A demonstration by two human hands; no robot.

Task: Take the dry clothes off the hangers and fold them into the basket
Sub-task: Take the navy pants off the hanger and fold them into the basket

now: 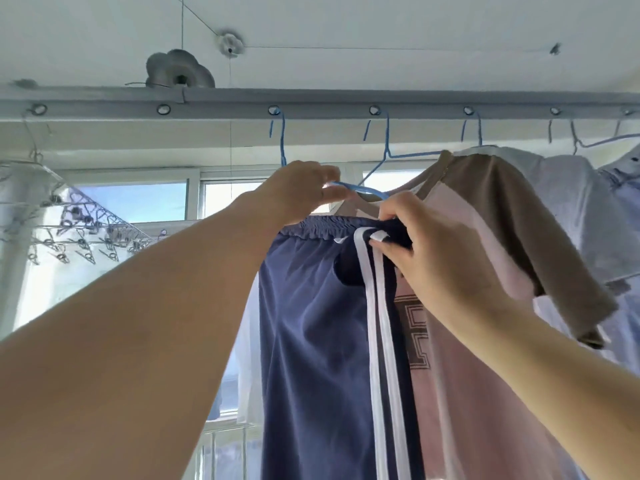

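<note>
Navy blue trousers [308,323] with white side stripes hang from a blue wire hanger [360,189] hooked into the overhead rail [311,105]. My left hand [298,190] is raised and pinches the hanger's blue wire just above the waistband. My right hand [426,247] grips the elastic waistband at the striped side. Right behind the trousers hangs a pink and brown T-shirt [485,258] on another blue hanger [398,155]. No basket is in view.
Pale blue and white garments [575,209] hang further right on the rail. A metal clip rack [83,233] with several pegs hangs at the left in front of the window [138,202]. The white ceiling is close above the rail.
</note>
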